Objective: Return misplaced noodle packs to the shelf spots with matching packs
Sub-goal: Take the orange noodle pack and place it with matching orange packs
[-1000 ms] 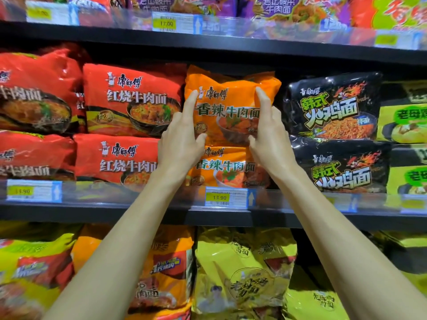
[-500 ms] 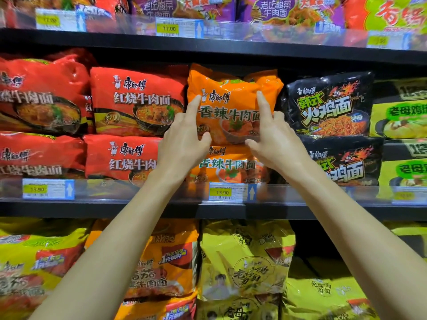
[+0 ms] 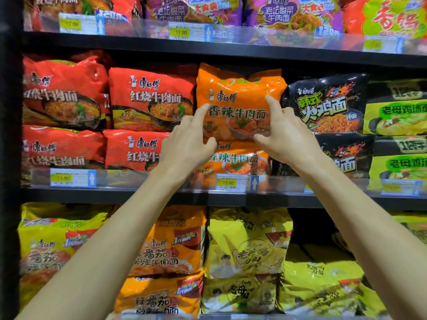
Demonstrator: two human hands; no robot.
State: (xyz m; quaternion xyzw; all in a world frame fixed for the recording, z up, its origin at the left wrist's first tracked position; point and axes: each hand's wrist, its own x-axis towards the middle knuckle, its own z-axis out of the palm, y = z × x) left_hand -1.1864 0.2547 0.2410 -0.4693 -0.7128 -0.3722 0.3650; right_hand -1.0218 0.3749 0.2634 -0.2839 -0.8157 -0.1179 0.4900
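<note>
An orange noodle pack lies on top of a matching orange pack on the middle shelf. It sits between red packs on the left and black packs on the right. My left hand rests against the top pack's lower left, index finger up on its front and thumb at its bottom edge. My right hand mirrors it at the lower right. Both hands have their fingers spread, touching the pack without closing around it.
Price tags line the clear shelf rail. Yellow-green packs fill the far right. The top shelf holds purple packs. The bottom shelf holds yellow packs and orange tomato packs. A black upright bounds the left.
Both hands have slid down the top orange pack's front, index fingertips moving from near its upper edge to its middle. The pack has stayed on the stack.
</note>
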